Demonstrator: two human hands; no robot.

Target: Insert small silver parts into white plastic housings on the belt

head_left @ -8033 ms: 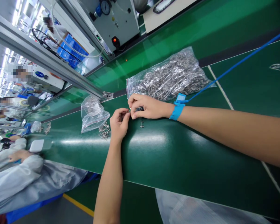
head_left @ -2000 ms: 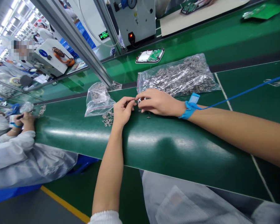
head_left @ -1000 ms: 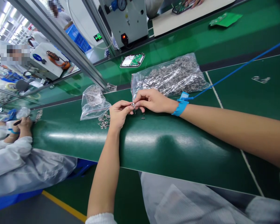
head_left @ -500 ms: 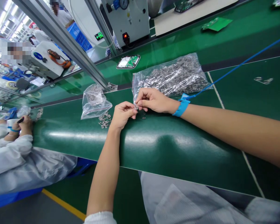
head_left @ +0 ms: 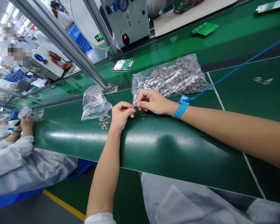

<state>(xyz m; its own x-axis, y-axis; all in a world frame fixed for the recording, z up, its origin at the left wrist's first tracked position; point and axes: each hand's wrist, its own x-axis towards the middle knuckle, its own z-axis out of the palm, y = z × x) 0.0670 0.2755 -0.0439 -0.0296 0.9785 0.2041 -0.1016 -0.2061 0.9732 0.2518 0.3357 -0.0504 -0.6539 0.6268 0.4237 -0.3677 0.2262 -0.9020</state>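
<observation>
My left hand and my right hand meet over the green work surface, fingers pinched. Between their fingertips is a small shiny metal part; its exact kind is too small to make out. Just below the right fingers lies another small metal piece. Beside my left hand is a loose heap of small metal parts. A large zip bag full of metal parts lies behind my right hand, and a smaller, partly filled zip bag sits behind the heap. A blue wrist strap circles my right wrist.
A blue cord runs from the strap to the upper right. Behind the bags, a green belt carries a device with a circuit board and a green board. A metal post rises at left, near a co-worker's hands.
The circuit-board device and the green board have shifted left along the belt, and another board has come further into view at upper right. My hands stay together, with the fingertips slightly shifted.
</observation>
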